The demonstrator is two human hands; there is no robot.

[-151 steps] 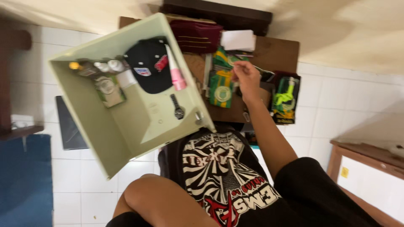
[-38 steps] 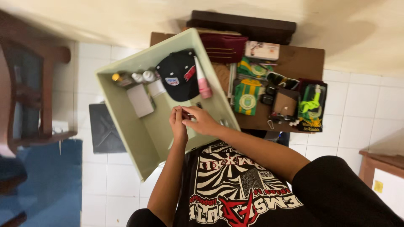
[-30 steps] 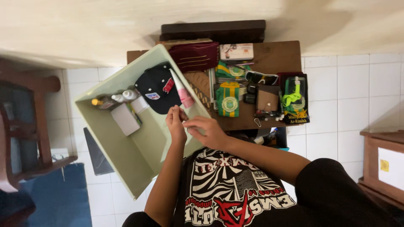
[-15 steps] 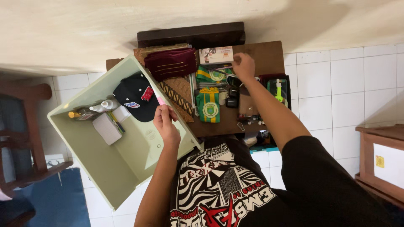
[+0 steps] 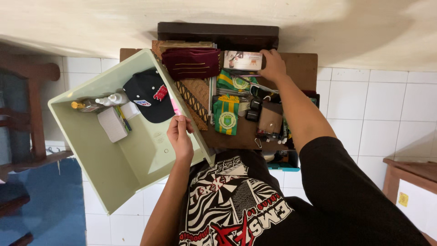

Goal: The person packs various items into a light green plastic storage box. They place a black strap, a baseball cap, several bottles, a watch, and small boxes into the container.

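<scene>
2 hands busy: left hand (image 5: 180,136) in the pale green bin (image 5: 86,150), right hand (image 5: 273,64) at the worktop's (image 5: 302,68) far edge.
Left fingers pinch a pink tube (image 5: 175,106) beside the black cap (image 5: 148,93); right fingers clasp the small white box's (image 5: 242,59) end.

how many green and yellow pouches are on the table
2. One green and yellow pouch lies near the table's front middle. The second pouch lies behind it, just below the white box that the right hand touches. More may be hidden under the arm.
</scene>
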